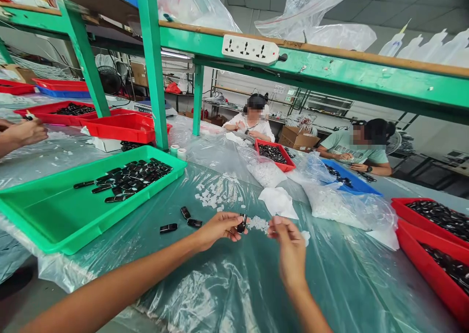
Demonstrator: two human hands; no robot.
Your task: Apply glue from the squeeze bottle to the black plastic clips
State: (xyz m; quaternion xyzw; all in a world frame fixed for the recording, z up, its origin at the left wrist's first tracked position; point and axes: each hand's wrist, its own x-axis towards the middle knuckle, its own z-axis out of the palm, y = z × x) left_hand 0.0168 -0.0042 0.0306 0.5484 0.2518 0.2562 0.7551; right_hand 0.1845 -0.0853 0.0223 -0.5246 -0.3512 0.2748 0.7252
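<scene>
Between the thumb and fingers of my left hand is a small glossy black plastic part, held upright. My right hand is a short way to its right, thumb and fingertips pinched together; whatever they may hold is too small to make out. Between the hands lies a pile of tiny clear pieces on the plastic-covered table. Several loose black parts lie left of my left hand. Beyond it, small white pieces are scattered on the sheet.
A green tray with black parts stands at left. Red trays of black parts line the right edge. Bags of white pieces lie ahead. A green shelf post rises from the table. Co-workers sit opposite; another person's hands show at left.
</scene>
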